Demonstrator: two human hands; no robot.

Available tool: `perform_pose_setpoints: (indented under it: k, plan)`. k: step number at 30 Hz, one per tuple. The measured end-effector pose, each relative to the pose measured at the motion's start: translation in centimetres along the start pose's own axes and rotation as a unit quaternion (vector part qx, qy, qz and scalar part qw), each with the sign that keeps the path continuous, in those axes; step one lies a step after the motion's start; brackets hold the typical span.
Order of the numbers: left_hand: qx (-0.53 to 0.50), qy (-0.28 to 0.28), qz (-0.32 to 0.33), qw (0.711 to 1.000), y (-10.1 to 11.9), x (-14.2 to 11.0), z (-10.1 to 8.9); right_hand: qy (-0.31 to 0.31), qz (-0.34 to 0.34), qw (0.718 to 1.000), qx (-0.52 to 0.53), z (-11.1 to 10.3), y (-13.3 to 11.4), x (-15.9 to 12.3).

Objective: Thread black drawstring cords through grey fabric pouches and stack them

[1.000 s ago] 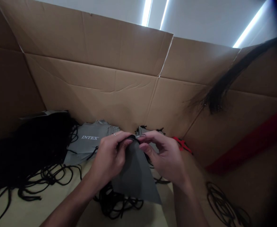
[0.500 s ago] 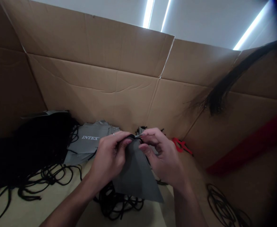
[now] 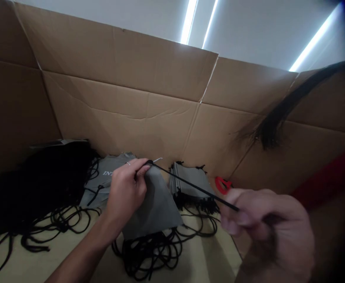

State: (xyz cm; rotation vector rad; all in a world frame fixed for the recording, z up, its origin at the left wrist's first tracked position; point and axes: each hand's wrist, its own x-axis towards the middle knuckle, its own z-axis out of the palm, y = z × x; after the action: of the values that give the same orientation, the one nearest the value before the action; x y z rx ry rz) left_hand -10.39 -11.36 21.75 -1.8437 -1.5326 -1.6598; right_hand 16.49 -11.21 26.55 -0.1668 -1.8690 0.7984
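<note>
My left hand (image 3: 128,188) pinches the top corner of a grey drawstring pouch (image 3: 157,204), which hangs down below the fingers. Out of that corner runs a black cord (image 3: 190,184), stretched taut to the right. Its far end sits in my right hand (image 3: 272,228), closed and close to the camera. A thin pale piece (image 3: 158,160) sticks out beside the left fingertips; I cannot tell what it is. Under the pouch lies a tangle of black cords (image 3: 151,255).
Behind my left hand is a pile of grey pouches with white lettering (image 3: 97,173). A black heap of cords (image 3: 37,181) lies left. Another stack of grey pouches (image 3: 192,179) stands by the cardboard wall (image 3: 125,94), near red-handled scissors (image 3: 223,185).
My right hand has moved away from the pouch's corner, right and toward the camera, drawing the black cord out straight. My left hand has shifted slightly left with the pouch.
</note>
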Motion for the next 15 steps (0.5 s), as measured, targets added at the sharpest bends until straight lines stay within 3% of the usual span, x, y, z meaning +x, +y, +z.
perform_pose_setpoints:
  k: [3,6,8,12,15]
  plan:
    - [0.032,0.000,0.007,0.999,-0.7,-0.1,0.3,0.062,-0.064,0.996,-0.030,-0.1,-0.1,0.6]
    - [0.050,-0.015,0.006,0.999,-0.9,-0.2,0.7,0.172,-0.060,0.981,-0.068,0.4,-0.3,1.3]
    - [0.048,-0.029,0.001,0.998,-0.8,-0.4,0.9,0.199,-0.044,0.979,-0.021,1.2,-0.4,1.6]
    - [-0.006,-0.057,-0.011,0.998,0.1,-0.6,1.0,0.100,-0.003,0.990,0.102,3.0,0.1,1.3]
    - [-0.083,-0.093,-0.054,0.991,0.9,-0.6,0.5,0.051,0.064,0.997,-0.007,3.9,1.0,1.1]
